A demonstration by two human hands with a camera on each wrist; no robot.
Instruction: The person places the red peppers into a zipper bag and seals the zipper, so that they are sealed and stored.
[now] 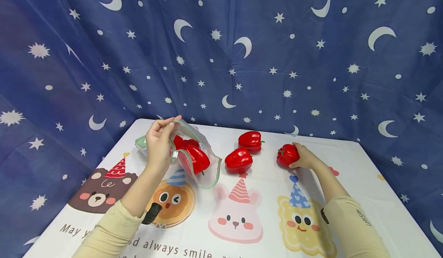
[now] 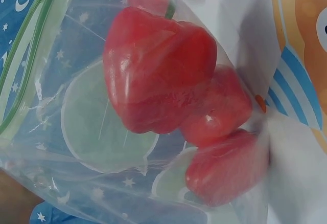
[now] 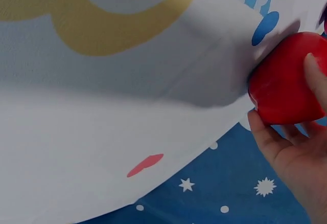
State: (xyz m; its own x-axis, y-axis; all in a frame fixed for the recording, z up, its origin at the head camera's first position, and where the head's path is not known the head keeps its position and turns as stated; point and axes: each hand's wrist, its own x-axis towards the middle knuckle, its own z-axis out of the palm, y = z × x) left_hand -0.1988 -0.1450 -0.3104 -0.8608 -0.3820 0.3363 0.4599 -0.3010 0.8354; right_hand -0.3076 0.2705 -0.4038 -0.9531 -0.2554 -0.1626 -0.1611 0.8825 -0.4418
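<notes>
My left hand (image 1: 160, 142) pinches the upper edge of a clear, green-trimmed zip bag (image 1: 212, 179), whose mouth gapes toward the right. Several red bell peppers (image 1: 196, 160) lie inside the bag; through its film in the left wrist view, a large pepper (image 2: 158, 73) shows in front of others. At the right, my right hand (image 1: 305, 157) grips another red bell pepper (image 1: 287, 156) by its side, thumb and fingers round it. The right wrist view shows this held pepper (image 3: 288, 81) close to the table surface; whether it touches is hard to tell.
Between the bag and my right hand, two loose red bell peppers lie close together, a rear pepper (image 1: 250, 141) and a front pepper (image 1: 238, 160). The white tablecloth (image 1: 266, 212) carries cartoon prints. A blue star-and-moon curtain (image 1: 221, 58) hangs behind the table's far edge.
</notes>
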